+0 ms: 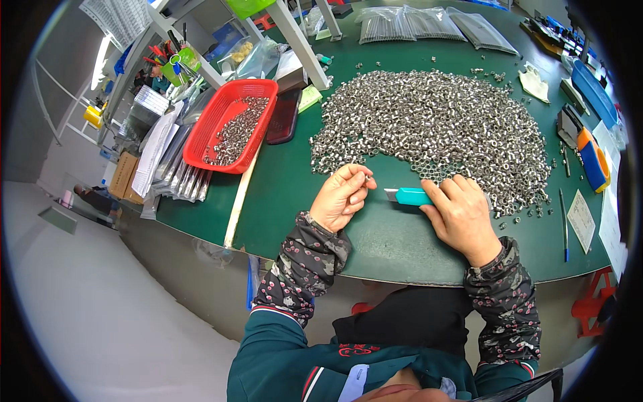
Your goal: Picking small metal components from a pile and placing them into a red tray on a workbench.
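Note:
Between the fingertips of my left hand [341, 197] is pinched a small metal ring [368, 179], mostly covered by the fingers. My right hand [460, 216] is wrapped round a teal utility knife [412, 195], its blade pointing left toward the ring but apart from it. Just beyond both hands spreads a wide heap of small shiny metal rings [435, 120]. Some rings at its near edge lie flat in a single layer, close to my right fingers.
On the green table [395, 248], a red plastic basket [194, 144] at left holds more rings. A dark phone [284, 115] lies beside it. Filled plastic bags [418, 25] lie at the back. A blue pen [564, 224], a paper tag [581, 221] and a tape dispenser [593, 159] are at right.

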A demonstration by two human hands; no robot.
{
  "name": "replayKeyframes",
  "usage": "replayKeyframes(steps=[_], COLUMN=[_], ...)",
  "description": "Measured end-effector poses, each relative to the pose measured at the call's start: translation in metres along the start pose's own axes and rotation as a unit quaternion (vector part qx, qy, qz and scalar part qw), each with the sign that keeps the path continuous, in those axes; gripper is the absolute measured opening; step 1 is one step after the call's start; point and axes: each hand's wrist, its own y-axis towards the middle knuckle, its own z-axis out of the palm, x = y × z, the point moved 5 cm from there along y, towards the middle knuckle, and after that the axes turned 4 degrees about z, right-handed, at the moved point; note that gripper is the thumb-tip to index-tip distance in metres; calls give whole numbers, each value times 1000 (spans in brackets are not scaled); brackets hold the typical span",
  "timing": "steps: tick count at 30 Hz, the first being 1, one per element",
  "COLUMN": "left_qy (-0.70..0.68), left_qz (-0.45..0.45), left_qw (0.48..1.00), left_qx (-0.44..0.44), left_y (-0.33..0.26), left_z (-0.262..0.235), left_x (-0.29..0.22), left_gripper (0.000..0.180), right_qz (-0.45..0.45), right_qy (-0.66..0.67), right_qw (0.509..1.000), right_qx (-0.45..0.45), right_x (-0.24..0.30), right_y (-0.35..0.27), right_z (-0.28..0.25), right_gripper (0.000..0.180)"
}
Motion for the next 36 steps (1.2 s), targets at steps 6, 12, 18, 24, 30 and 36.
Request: replayKeyframes(steps=[6,12,18,24,30,36], left_qy=[8,26,43,29,172,670], left_qz=[7,18,12,-4,-85,83], left_qw=[1000,1000,999,1000,981,738], left_qx=[-5,2,7,6,17,21], left_y=[1,0,0,2,17,35], left_z=[0,0,3,3,39,76], left_x=[1,0,0,1,8,20], left_gripper=[10,11,15,8,8,13], right_qz=[1,7,13,50,109,111], right_qy=[20,26,34,11,-70,-53], right_qw=[1000,1000,999,995,980,983], right_qx=[-12,-10,-12,-81,-152,-140], right_x=[0,0,-2,-16,-43,-42], right_y=[0,0,0,5,-1,-3], right_z=[0,0,1,-15,-25,-24], right_gripper=[37,36,36,35,36,36])
